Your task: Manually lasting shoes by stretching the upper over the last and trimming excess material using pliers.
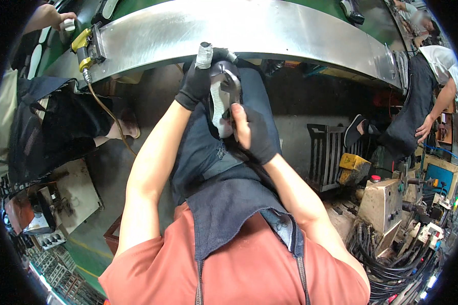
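A dark shoe [219,104] with a pale, light grey underside turned up lies lengthwise above my lap. My left hand [198,81], in a black glove with white tape around the thumb, is wrapped around its far end. My right hand [254,132], in a black glove that leaves the thumb bare, is closed beside the shoe's right side. From its grip a dark metal hand tool [232,84] reaches over the underside; its exact kind cannot be made out. The right fingers are hidden beneath the hand.
A shiny metal bench [310,28] curves across ahead, with a yellow air tool [82,48] and its hose at the left end. Co-workers are on both sides. A black slatted crate [325,152], a yellow pedal guard [353,168] and a machine with cables stand at right.
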Available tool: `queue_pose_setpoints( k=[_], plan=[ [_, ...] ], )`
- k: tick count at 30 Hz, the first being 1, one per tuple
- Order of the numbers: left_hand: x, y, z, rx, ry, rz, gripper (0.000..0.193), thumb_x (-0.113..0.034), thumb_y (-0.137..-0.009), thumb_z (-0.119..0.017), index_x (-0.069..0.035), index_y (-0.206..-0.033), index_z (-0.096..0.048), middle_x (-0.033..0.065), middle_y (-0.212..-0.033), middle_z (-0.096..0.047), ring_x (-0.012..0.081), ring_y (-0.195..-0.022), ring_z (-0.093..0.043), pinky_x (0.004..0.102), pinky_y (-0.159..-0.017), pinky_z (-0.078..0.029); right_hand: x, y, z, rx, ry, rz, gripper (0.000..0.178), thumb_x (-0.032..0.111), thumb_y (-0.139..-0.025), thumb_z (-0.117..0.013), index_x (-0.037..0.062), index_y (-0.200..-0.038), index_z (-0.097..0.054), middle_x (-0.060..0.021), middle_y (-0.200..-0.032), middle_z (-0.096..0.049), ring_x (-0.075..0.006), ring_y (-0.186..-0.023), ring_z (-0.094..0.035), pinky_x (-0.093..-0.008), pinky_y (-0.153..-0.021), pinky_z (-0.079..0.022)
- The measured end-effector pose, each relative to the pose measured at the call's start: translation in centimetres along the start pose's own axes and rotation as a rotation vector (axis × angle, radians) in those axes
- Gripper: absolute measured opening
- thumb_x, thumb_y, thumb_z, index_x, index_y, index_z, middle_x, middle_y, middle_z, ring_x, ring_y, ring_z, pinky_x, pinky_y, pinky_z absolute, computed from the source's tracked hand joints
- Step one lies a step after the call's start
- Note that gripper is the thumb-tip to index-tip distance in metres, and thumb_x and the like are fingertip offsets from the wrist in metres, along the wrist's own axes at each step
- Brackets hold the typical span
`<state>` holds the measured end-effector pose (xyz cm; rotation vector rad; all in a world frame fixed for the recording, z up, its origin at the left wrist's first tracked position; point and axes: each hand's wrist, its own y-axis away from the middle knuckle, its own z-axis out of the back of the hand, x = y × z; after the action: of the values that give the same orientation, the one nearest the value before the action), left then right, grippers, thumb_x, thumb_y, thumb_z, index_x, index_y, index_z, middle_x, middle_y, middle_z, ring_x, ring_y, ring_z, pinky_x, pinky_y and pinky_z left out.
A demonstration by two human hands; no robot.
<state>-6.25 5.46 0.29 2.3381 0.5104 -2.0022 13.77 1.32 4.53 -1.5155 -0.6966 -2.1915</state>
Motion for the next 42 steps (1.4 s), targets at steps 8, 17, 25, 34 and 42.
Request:
queue_pose_setpoints(
  k=[8,17,25,34,42],
  plan=[
    [-2.0,0.5,-3.5,-0.061,0.185,0.166,0.064,-0.059,-0.097,-0.039,-0.002,-0.096,-0.067,0.0078,-0.092,-0.067,0.0154,-0.081,-0.063,0.0291,-0.078,-0.050,-0.3,-0.5,1.8,0.311,-0.845,-0.465,0.056,0.049,-0.102,-0.039,0.0013,-0.084,-0.063,-0.0061,-0.073,-0.064,-0.0155,-0.058,-0.059,-0.0282,-0.059,-0.049],
    [-3.2,0.2,-3.5,0.022,0.027,0.067,0.064,-0.057,-0.097,-0.037,-0.001,-0.093,-0.067,0.0090,-0.094,-0.067,0.0188,-0.087,-0.062,0.0328,-0.083,-0.048,-3.3,0.6,-2.4,-0.250,-0.079,0.044,0.041,0.028,-0.100,-0.046,-0.0010,-0.074,-0.058,-0.0174,-0.061,-0.058,-0.0293,-0.056,-0.058,-0.0404,-0.055,-0.042],
    [-7.8,13.2,-5.1,0.019,0.127,0.200,0.071,-0.057,-0.096,-0.031,0.002,-0.129,-0.051,0.0166,-0.133,-0.054,0.0273,-0.123,-0.051,0.0387,-0.105,-0.038,-5.6,11.2,3.8,0.360,0.527,0.507,0.030,0.025,-0.080,-0.064,0.0018,-0.099,-0.058,-0.0188,-0.103,-0.059,-0.0354,-0.095,-0.060,-0.0431,-0.081,-0.049],
    [-8.1,14.2,-6.1,0.017,-0.033,0.116,0.071,-0.061,-0.095,-0.025,-0.002,-0.116,-0.058,0.0129,-0.114,-0.060,0.0242,-0.109,-0.055,0.0361,-0.096,-0.041,-9.0,12.2,5.1,0.459,0.437,0.537,0.040,0.033,-0.073,-0.069,0.0005,-0.092,-0.058,-0.0182,-0.105,-0.059,-0.0378,-0.101,-0.059,-0.0446,-0.085,-0.048],
    [-5.5,15.2,-7.0,-0.115,0.311,0.287,0.086,-0.074,-0.091,-0.020,-0.002,-0.125,-0.053,0.0131,-0.126,-0.055,0.0242,-0.115,-0.054,0.0369,-0.103,-0.038,-8.7,12.0,4.8,0.415,0.376,0.531,0.036,0.032,-0.077,-0.066,-0.0002,-0.093,-0.058,-0.0203,-0.106,-0.058,-0.0389,-0.100,-0.058,-0.0449,-0.084,-0.048]
  ],
)
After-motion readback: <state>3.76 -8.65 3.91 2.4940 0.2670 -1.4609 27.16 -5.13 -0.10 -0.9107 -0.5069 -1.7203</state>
